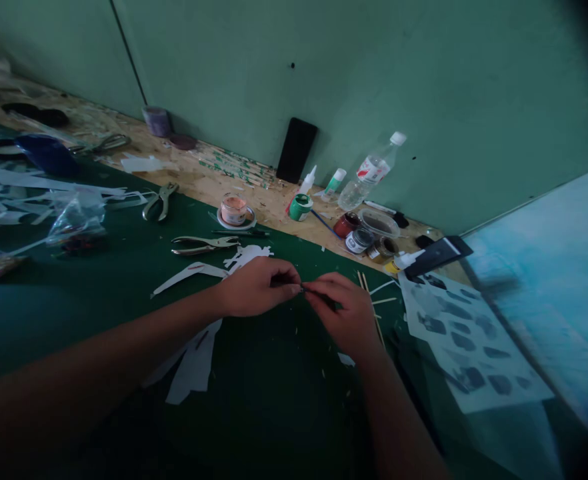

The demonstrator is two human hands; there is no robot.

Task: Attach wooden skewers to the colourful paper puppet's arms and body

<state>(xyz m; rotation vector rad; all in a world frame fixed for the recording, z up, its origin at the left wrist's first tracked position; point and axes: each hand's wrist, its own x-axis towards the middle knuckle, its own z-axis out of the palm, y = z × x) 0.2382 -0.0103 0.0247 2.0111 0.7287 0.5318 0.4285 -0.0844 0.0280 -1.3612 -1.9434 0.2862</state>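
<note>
Over the dark green mat (274, 387), my left hand (259, 285) and my right hand (341, 308) meet at their fingertips. Both are closed in a pinch around a tiny dark item (302, 289), too small to make out. Under and beside my left hand lie white paper cutouts (194, 367), one of them a long bent strip (189, 272). Metal hole-punch pliers (205, 245) rest just behind that strip. Thin wooden sticks (385, 300) lie to the right of my right hand.
Open paint jars (301, 207), glue bottles, a plastic bottle (371, 173) and a black phone (297, 150) stand along the green wall. Printed sheets (474, 340) lie at right. Paper scraps, plastic bags (78, 217) and a second pair of pliers (161, 202) are at left.
</note>
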